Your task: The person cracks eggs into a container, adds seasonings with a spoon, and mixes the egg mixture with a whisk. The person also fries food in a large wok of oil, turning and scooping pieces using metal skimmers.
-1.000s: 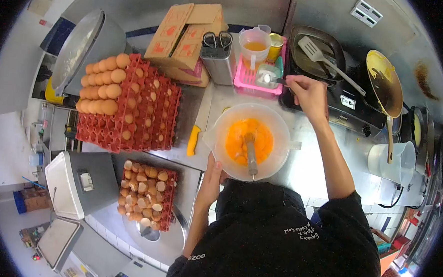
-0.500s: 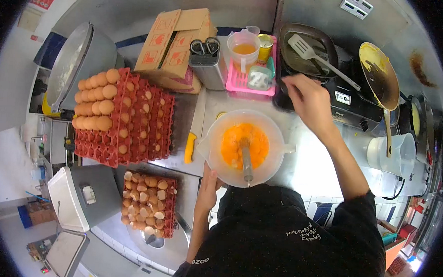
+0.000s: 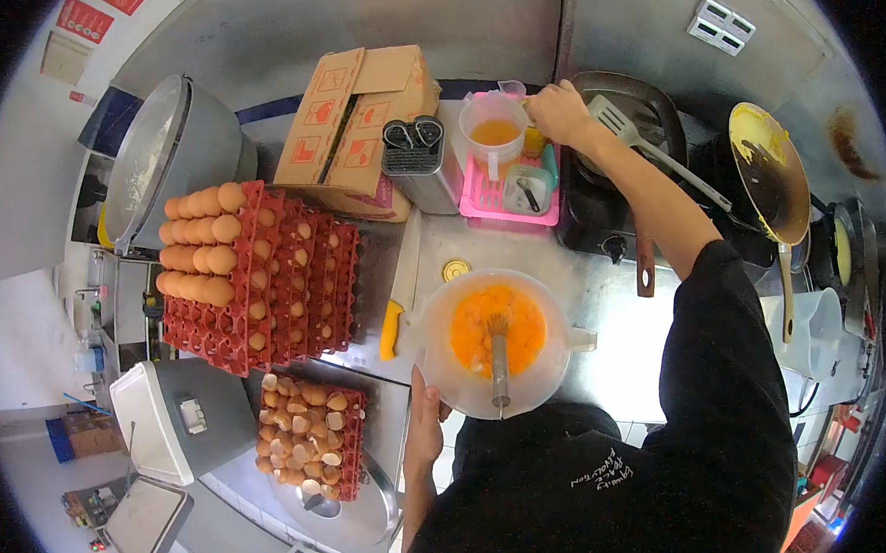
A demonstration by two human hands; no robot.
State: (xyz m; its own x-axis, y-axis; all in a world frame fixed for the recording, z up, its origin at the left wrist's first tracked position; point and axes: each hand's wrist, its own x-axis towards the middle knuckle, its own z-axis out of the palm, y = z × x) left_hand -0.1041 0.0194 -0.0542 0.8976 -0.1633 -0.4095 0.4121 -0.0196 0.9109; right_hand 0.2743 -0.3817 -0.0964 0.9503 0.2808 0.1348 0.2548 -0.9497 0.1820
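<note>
My right hand [image 3: 564, 115] reaches to the back, fingers curled over the top of a yellow tin can [image 3: 533, 141]; whatever is in its grip is hidden. Beside the can, a small clear tub [image 3: 528, 191] with a dark-handled utensil in it stands on a pink tray [image 3: 487, 205]. My left hand [image 3: 424, 424] has its fingers stretched out against the near left side of a translucent mixing jug [image 3: 435, 361]. Beaten orange egg [image 3: 471, 323] fills its bottom, and a whisk [image 3: 499, 370] leans in it, untouched.
Red trays of eggs [image 3: 302, 289] are stacked at left, above a tray of cracked shells [image 3: 299, 434]. A yellow-handled knife [image 3: 390, 329] and gold lid [image 3: 455, 270] lie near the jug. A measuring jug [image 3: 494, 134], stove [image 3: 606, 225] and frying pan [image 3: 774, 174] stand behind.
My right hand has moved back and left, from beside the small tub to the tin can. My left hand stays by the mixing jug. The view has shifted, so the scene sits lower.
</note>
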